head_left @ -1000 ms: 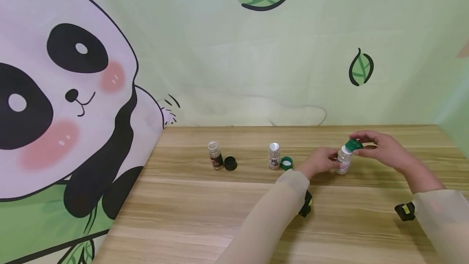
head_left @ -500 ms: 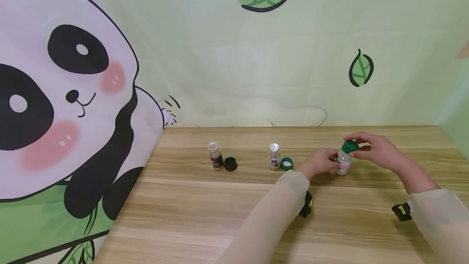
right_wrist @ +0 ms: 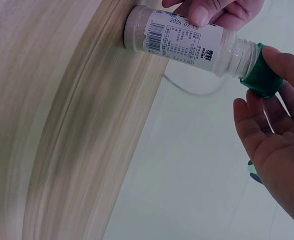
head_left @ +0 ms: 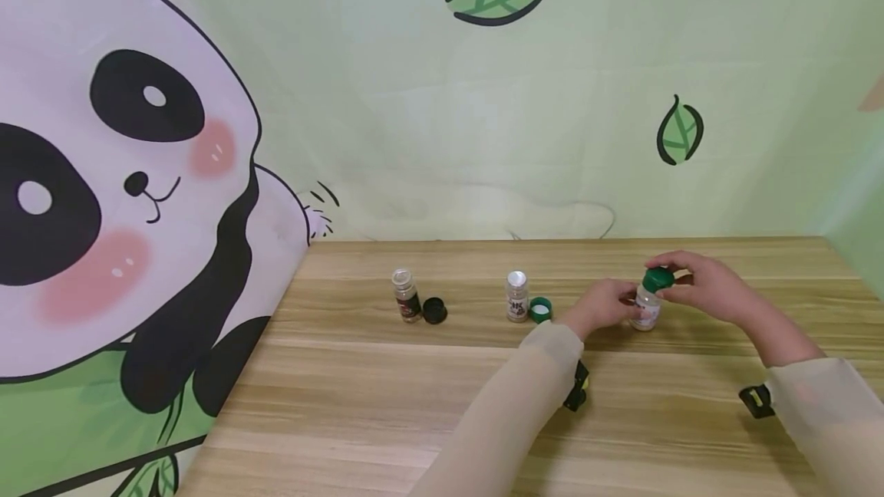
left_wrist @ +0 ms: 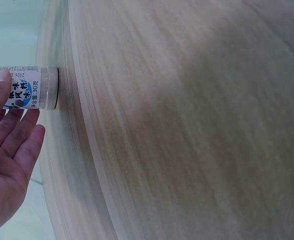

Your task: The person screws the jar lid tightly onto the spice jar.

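A clear seasoning bottle [head_left: 646, 313] with a white printed label stands upright toward the right of the table. My left hand [head_left: 602, 304] pinches its body between thumb and fingers; in the left wrist view the thumb lies across the label of the bottle [left_wrist: 46, 87]. Over the bottle's mouth, my right hand [head_left: 711, 290] holds a green cap [head_left: 658, 278] by its sides. Seen from the right wrist, the green cap [right_wrist: 261, 75] sits at the end of the threaded neck [right_wrist: 240, 56], with most of the threads showing below it.
Left of my hands stands an uncapped seasoning bottle [head_left: 516, 297] with a silvery top, a green cap [head_left: 541, 309] lying beside it. Farther left are a dark-labelled bottle [head_left: 407, 297] and a black cap [head_left: 433, 311]. A panda-print cloth backs the wooden table [head_left: 387, 405].
My right hand has moved slightly left and down with the green cap, which has gone from tilted at the bottle's edge to sitting over its mouth. The left hand stays on the bottle.
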Demonstrator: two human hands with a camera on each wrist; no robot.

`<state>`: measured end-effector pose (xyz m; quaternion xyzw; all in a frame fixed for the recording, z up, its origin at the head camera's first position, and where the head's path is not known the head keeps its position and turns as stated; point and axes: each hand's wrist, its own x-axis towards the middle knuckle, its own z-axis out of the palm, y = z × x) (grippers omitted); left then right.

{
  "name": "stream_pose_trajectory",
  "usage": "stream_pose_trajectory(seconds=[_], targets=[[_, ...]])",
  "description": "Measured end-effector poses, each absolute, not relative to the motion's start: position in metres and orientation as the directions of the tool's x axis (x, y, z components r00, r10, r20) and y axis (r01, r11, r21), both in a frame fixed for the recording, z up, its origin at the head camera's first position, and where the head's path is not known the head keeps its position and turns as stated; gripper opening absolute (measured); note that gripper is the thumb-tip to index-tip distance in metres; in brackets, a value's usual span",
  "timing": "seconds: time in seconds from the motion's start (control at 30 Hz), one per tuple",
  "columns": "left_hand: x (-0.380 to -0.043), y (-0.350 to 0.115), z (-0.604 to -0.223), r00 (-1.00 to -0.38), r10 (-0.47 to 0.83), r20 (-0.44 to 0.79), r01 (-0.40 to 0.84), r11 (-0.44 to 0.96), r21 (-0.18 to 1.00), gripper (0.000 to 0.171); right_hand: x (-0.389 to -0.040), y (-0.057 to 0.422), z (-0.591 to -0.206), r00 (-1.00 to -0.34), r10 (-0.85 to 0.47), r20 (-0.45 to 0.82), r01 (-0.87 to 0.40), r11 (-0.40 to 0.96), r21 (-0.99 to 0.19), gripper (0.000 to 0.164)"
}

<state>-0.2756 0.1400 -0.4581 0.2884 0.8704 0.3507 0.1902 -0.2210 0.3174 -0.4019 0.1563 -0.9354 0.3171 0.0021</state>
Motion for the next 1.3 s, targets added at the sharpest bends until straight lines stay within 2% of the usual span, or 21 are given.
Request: stream_pose_trajectory(seconds=[0.27,0.63,1.0,1.3], targets=[[-0.276,0.141,-0.459,-0.756,0.644,-0.12,0.376,0.578,0.724,0.036,-0.222,0.314,-0.407,-0.934,-0.316,0.168,-0.356,0.767,-0.534,0.041],[-0.277,0.142,-0.46,-0.757,0.643,-0.114,0.376,0.573,0.729,0.038,-0.222,0.314,-0.41,-0.936,-0.309,0.169,-0.35,0.758,-0.55,0.042],[-0.277,0.142,-0.462,-0.759,0.64,-0.118,0.384,0.587,0.712,0.042,-0.222,0.322,-0.41,-0.948,-0.311,0.067,-0.282,0.723,-0.631,0.058],[-0.277,0.142,-0.462,-0.763,0.634,-0.125,0.372,0.589,0.717,0.043,-0.224,0.338,-0.418,-0.952,-0.305,-0.03,-0.206,0.71,-0.673,0.065]])
